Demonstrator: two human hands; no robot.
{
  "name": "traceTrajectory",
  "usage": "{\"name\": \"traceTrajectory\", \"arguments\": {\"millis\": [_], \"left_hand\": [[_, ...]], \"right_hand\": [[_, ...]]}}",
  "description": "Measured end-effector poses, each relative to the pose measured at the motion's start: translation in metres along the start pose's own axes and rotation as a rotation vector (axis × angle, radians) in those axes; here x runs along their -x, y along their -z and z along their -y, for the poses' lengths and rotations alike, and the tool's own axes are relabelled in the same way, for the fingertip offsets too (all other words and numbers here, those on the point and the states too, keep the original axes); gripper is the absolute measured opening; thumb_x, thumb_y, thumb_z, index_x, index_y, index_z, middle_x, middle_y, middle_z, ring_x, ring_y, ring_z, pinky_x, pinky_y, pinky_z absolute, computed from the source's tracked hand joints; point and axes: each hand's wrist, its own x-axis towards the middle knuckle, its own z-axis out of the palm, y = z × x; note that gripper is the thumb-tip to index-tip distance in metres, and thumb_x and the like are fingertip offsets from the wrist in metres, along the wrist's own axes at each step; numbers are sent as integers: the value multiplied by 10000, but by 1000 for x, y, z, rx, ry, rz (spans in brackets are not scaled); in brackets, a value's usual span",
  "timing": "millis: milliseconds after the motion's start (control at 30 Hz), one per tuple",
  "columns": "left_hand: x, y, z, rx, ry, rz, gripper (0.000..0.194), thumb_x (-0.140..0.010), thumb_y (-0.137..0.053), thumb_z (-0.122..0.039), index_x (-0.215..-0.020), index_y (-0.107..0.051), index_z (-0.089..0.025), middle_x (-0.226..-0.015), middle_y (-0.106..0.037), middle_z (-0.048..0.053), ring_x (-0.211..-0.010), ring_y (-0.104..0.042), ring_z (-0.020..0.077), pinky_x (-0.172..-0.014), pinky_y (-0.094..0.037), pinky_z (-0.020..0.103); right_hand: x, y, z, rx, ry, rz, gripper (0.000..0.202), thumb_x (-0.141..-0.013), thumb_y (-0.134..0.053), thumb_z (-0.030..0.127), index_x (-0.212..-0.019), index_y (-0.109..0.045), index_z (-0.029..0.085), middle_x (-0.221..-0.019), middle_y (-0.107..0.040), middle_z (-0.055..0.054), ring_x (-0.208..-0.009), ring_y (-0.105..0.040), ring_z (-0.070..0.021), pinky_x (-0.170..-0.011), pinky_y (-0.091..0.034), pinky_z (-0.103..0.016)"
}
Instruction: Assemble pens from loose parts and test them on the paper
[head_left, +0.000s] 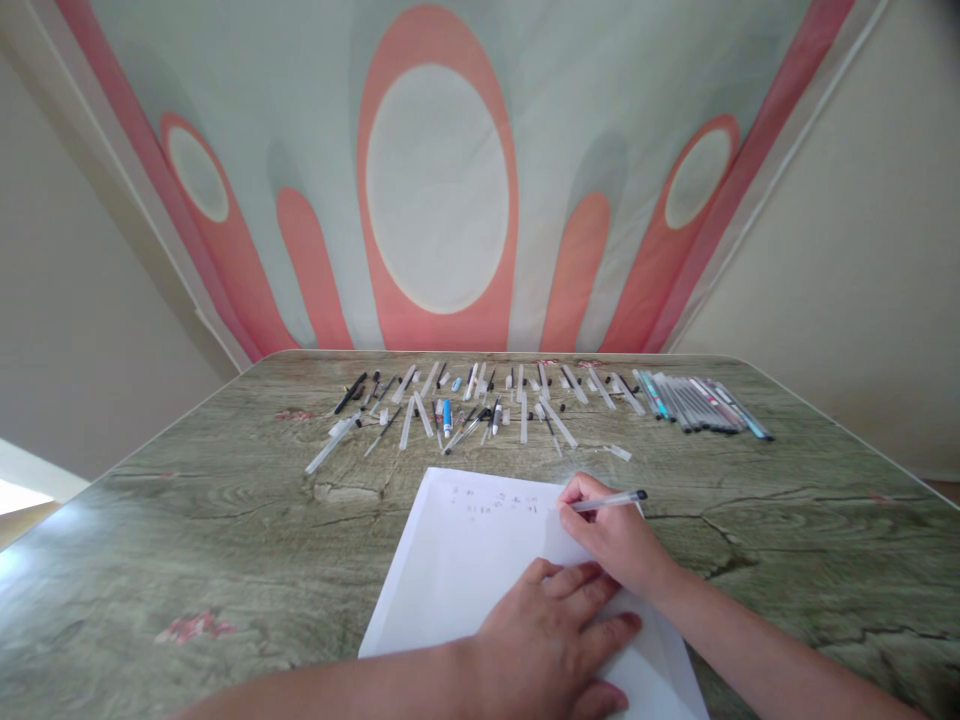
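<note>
A sheet of white paper (pixel 442 570) lies on the table close to me, with small handwritten marks along its top. My right hand (pixel 604 525) is closed around a pen (pixel 615 501) with a clear barrel and a black end. Its writing tip is hidden behind the fingers, near the paper's upper right. My left hand (pixel 559 625) rests flat on the lower right of the sheet, its fingers spread and holding nothing. The left fingertips lie just below the right hand.
Across the far part of the wood-grain table (pixel 225 530) lie many loose pen parts: clear barrels (pixel 559 422), refills, caps and a blue-and-white piece (pixel 448 418). A row of assembled pens (pixel 694 402) lies at the far right. Behind the table hangs a patterned cloth (pixel 439 190).
</note>
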Motion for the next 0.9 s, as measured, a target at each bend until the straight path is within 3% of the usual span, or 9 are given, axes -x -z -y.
{"name": "traceTrajectory", "arguments": {"millis": [900], "left_hand": [[0,5,-2,42,9,13,544,-917,-339,-509,-1385,-333,-231,-1439,-370,85,-1314,-318,261,-1000,-290,393]], "right_hand": [[0,0,0,4,-31,-17,108,-814,-504,244,-713,-520,213,-623,-546,39,-604,-522,-145,-574,-393,-246]]}}
